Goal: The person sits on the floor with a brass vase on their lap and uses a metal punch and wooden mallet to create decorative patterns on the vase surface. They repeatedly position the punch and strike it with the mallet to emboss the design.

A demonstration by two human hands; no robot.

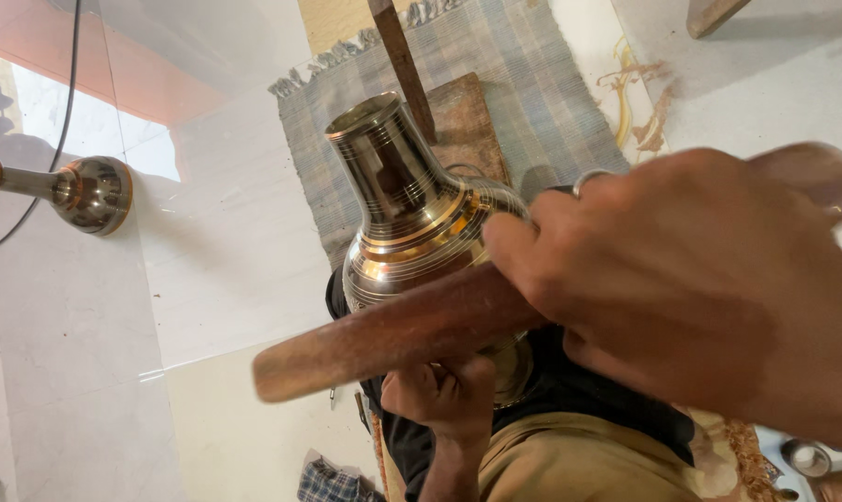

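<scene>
Left of pot: bare tiled floor (pixel 225 270), open passage.
Far left: metal fitting (pixel 91 193) blocks the edge.
Behind: wooden post (pixel 400 60) stands close.

The right hand (pixel 700 288) hides the wooden stick's (pixel 393 335) far end and the brass vessel's (pixel 411 223) lower body.

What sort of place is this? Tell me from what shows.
Probably a home metalworking spot set up on the floor. A shiny brass pot is being worked with a wooden stick over a woven mat on pale floor tiles, with another polished metal piece nearby.
</scene>
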